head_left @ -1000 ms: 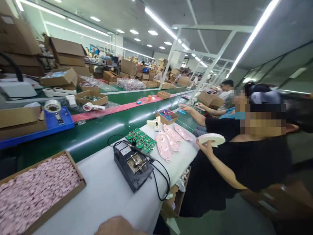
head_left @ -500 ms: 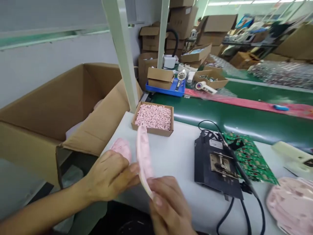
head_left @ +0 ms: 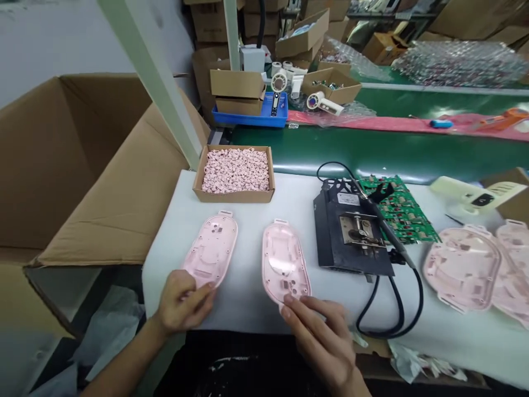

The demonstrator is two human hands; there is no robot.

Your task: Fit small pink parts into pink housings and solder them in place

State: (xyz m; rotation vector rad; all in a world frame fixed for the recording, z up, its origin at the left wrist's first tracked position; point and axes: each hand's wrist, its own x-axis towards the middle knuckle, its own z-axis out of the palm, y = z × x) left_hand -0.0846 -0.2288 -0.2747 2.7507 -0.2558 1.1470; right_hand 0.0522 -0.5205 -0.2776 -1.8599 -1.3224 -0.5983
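Note:
My left hand (head_left: 185, 302) grips the lower end of a pink plastic shell (head_left: 214, 245), its thumb on the rim. My right hand (head_left: 320, 336) pinches the near end of a second pink plastic shell (head_left: 276, 270). Both are long ovals with rounded ends, a small tab at the top and their ribbed insides facing up. They sit side by side just over the white worktop (head_left: 243, 314), apart from each other. Whether either one rests on the surface, I cannot tell. Beyond them stands a cardboard tray (head_left: 235, 197) full of small pink parts.
To the right is a black metal device (head_left: 336, 237) with thick cables, beside green circuit boards (head_left: 407, 212). More pink shells (head_left: 465, 270) lie at the far right, near a cream plastic housing (head_left: 458, 190). A large open carton (head_left: 103, 193) flanks the left; a green conveyor (head_left: 372, 149) runs behind.
Earlier one shell was held edge-on between both hands and another lay at the left. Now each hand grips a shell, the two lying flat and apart. The view has tilted down.

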